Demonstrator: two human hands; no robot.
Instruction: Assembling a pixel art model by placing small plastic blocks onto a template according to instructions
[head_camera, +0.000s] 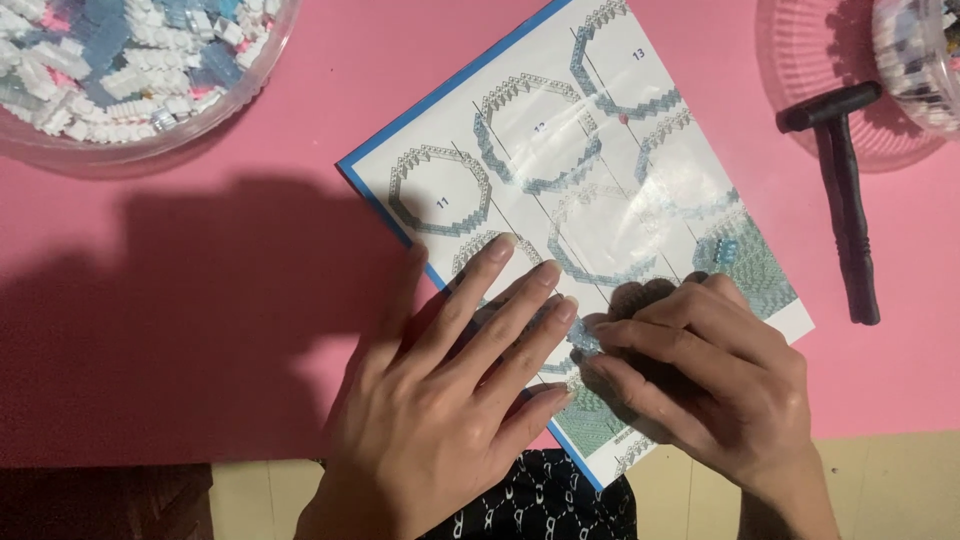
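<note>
Flanking hands: brick bowl (130, 75) far-left | black hammer (850, 200) right | instruction sheet (600, 150) beneath

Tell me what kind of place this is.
Most likely a home hobby or craft table set up for building with tiny bricks. A pink mat covers the surface, a clear tub of small white and blue bricks sits top left, and a printed instruction sheet lies under both hands.
</note>
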